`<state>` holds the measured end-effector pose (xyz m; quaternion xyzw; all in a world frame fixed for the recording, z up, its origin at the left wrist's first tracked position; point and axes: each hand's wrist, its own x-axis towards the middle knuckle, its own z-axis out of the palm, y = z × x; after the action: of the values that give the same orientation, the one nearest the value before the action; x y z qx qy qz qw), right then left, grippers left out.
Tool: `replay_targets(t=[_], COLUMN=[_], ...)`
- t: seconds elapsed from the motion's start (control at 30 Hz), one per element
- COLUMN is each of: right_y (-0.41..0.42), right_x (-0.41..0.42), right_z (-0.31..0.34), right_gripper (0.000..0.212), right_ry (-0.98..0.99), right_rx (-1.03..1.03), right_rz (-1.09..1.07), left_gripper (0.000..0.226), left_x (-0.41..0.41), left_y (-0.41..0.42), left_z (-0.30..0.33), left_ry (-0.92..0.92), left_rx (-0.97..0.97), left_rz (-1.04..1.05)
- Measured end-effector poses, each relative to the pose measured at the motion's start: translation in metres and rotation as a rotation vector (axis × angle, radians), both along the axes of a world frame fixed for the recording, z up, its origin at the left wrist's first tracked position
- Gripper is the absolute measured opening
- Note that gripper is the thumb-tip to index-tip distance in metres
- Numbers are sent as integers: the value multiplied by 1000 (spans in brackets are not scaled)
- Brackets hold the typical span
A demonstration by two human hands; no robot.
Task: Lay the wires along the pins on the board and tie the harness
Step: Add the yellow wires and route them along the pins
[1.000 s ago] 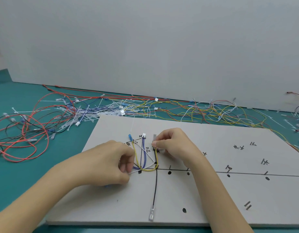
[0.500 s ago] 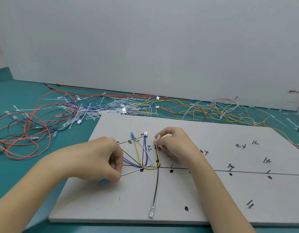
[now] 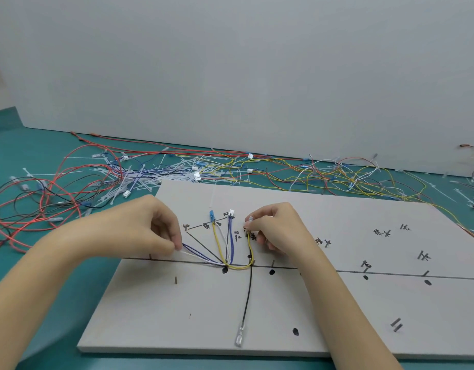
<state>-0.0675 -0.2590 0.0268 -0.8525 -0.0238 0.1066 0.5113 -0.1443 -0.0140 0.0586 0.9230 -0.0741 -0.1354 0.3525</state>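
The fingers of the left hand were pinched on blue and white wires, drawn taut leftward from a pin, while the right hand pinched the yellow wire's clear terminal over the flat grey pin board, seemingly for seating.

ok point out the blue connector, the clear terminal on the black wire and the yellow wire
blue connector (image 3: 211, 215), head view, on its blue body
clear terminal (image 3: 240, 335), head view, mid-sleeve
yellow wire (image 3: 239, 267), head view, bottom of its loop

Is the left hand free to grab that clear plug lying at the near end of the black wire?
Probably not yet: the left hand is pinching blue and white wires. The path to the clear plug looks open.
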Motion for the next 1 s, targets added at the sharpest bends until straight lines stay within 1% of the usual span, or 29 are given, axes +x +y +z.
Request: replay_targets(t=[0.1, 0.17, 0.23, 0.3, 0.43, 0.63, 0.83, 1.0], right_y=[-1, -2, -3, -3, -2, -1, -2, -1], right_x=[1, 0, 0, 0, -1, -1, 0, 0], right_z=[0, 1, 1, 1, 1, 1, 0, 0], right_gripper=[6, 6, 6, 7, 7, 8, 7, 7], right_ry=[5, 4, -1, -8, -17, -34, -44, -56], right_rx=[0, -3, -3, -5, -8, -19, -44, -64], right_rz=[-1, 6, 11, 13, 15, 21, 24, 25], left_gripper=[13, 7, 15, 17, 15, 15, 20, 25], left_x=[4, 7, 10, 11, 13, 14, 9, 8], left_y=[8, 9, 11, 11, 7, 2, 6, 2], left_z=[-3, -5, -7, -8, -11, -12, -7, -8], left_ry=[21, -17, -76, -102, -172, -268, -198, -238], left_rx=[-57, -96, -142, -156, -12, 108, 70, 112], left_rz=[16, 37, 62, 81, 90, 120, 103, 101])
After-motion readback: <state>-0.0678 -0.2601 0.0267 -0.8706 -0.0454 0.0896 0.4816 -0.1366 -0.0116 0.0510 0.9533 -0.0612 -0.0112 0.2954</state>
